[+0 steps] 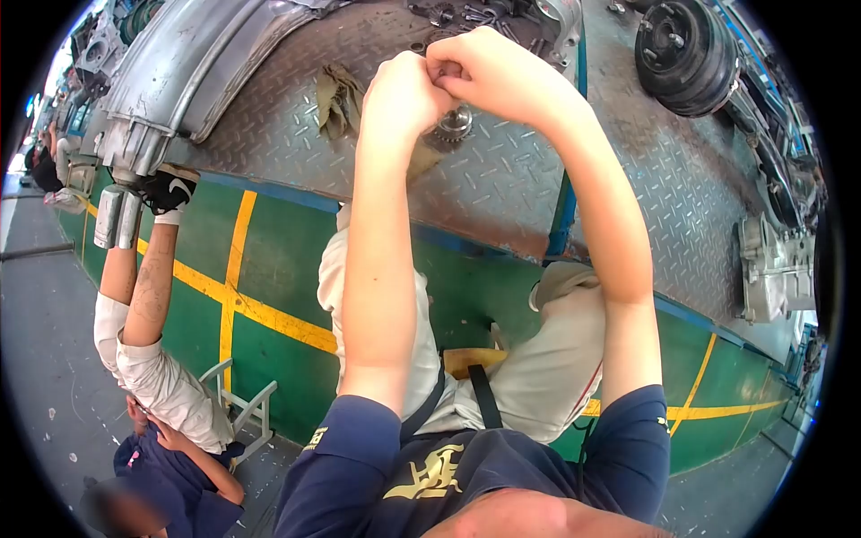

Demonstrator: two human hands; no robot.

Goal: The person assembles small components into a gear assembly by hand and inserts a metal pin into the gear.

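Observation:
Over the metal bench [484, 193], my left hand [399, 90] and my right hand [480, 67] meet, knuckles close together. Both have curled fingers; whatever lies between them is hidden. Just below the hands, a shiny toothed gear [455, 124] shows, partly covered by them. A crumpled olive cloth [337, 100] lies on the bench to the left of my left hand. Beyond my right hand are small dark metal parts [489, 16].
A large silver housing [193, 67] fills the bench's left side. A black drum [686, 56] and a cast metal case [776, 269] are on the right. Another person [170, 394] sits at the lower left beside a white stool frame [260, 412].

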